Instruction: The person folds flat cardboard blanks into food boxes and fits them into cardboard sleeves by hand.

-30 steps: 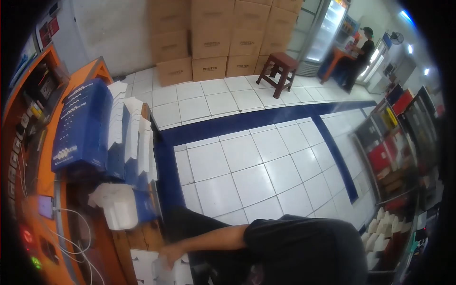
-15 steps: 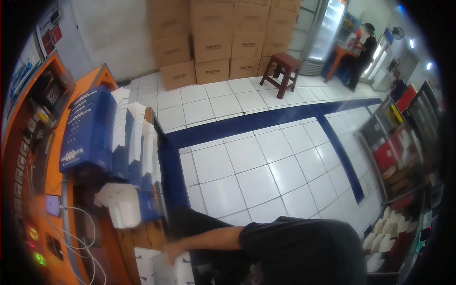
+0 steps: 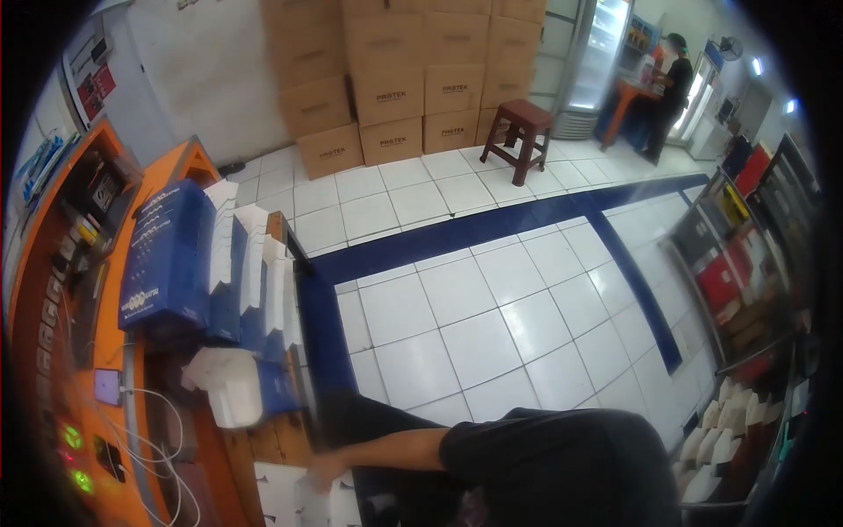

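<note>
My right hand reaches in from the right on a bare forearm below a black sleeve. It lies on a white cardboard piece with small dark printed marks, at the bottom edge of the view. The fingers are smeared, so their grip cannot be made out. My left hand is out of sight. Just above the cardboard, a white open carton rests against a blue one. Farther up stand nested blue boxes with white flaps.
An orange counter on the left holds a phone with white cables. Brown cartons are stacked by the wall, near a dark red stool. A person stands at the back right. Shelving lines the right side.
The view has shifted slightly, so the counter and blue boxes appear a little lower and to the right. My right hand stays at the white cardboard.
</note>
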Tool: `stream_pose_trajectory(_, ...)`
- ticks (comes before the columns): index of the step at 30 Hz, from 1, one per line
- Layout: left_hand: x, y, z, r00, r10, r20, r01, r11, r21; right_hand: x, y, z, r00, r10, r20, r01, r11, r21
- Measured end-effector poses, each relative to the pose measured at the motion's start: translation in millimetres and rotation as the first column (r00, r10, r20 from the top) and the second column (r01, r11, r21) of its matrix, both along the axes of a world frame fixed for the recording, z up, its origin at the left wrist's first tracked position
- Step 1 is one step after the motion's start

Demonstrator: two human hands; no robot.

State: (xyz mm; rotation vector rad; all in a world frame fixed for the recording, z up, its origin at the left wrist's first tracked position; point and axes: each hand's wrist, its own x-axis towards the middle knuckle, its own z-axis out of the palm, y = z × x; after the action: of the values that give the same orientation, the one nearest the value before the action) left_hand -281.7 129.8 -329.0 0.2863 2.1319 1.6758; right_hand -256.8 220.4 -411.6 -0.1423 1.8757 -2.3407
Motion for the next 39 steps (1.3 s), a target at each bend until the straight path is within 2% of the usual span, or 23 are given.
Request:
stream_pose_trajectory(3,0,0,-1,1.000,0.003,0.006,-0.003,1.000,-0.010,5,0,7,0.995,-0.026,0.092,0.024,0.999,0.023)
stream_pose_trajectory(7,-3,0,-2,1.000,0.007,0.009,-0.006,1.000,-0.019,4,2,14,1.000,-0.008,0.022,0.008,0.999,0.036)
stream_pose_trajectory(9,-5,-1,-1,1.000,0.016,0.011,-0.016,1.000,-0.022,11,3,28,0.972,-0.088,0.216,0.071,0.994,0.087)
stream_pose_trajectory(12,-5,-2,-4,1.000,0.016,0.014,-0.015,0.999,-0.030,7,3,33,0.986,-0.087,0.143,0.074,0.993,0.089)
stream_pose_trajectory(15,-8,-2,-7,0.999,0.024,0.024,-0.023,0.999,-0.036,24,7,83,0.975,-0.121,0.186,0.094,0.985,0.144)
stream_pose_trajectory(16,-8,-3,-8,0.999,0.030,0.025,-0.029,0.999,-0.039,24,5,82,0.974,-0.117,0.192,0.090,0.986,0.142)
stream_pose_trajectory(18,-9,-5,-9,0.999,0.043,0.033,-0.042,0.998,-0.046,24,-1,80,0.984,-0.128,0.127,0.126,0.992,0.019)
stream_pose_trajectory(20,-11,-8,-9,0.998,0.055,0.032,-0.053,0.997,-0.048,10,-9,36,0.991,-0.097,0.097,0.092,0.994,0.055)
stream_pose_trajectory(22,-13,-11,-9,0.997,0.062,0.034,-0.060,0.997,-0.054,5,-10,29,0.996,-0.065,0.065,0.059,0.994,0.090)
stream_pose_trajectory(25,-12,-15,-11,0.996,0.080,0.047,-0.077,0.995,-0.067,10,-11,27,0.993,-0.047,0.104,0.047,0.999,0.002)
stream_pose_trajectory(27,-13,-16,-13,0.995,0.090,0.046,-0.087,0.994,-0.069,8,-11,32,0.978,-0.147,0.146,0.136,0.987,0.081)
stream_pose_trajectory(30,-15,-18,-17,0.993,0.106,0.052,-0.102,0.992,-0.076,21,-1,79,0.968,-0.124,0.216,0.087,0.981,0.170)
stream_pose_trajectory(34,-19,-23,-22,0.990,0.125,0.067,-0.119,0.988,-0.094,18,-4,62,0.977,-0.161,0.138,0.142,0.980,0.139)
stream_pose_trajectory(36,-23,-29,-24,0.987,0.140,0.073,-0.132,0.986,-0.103,9,-8,41,0.951,-0.162,0.262,0.121,0.978,0.168)
stream_pose_trajectory(39,-30,-42,-31,0.982,0.172,0.079,-0.163,0.980,-0.113,5,-21,17,0.934,-0.239,0.265,0.223,0.971,0.090)
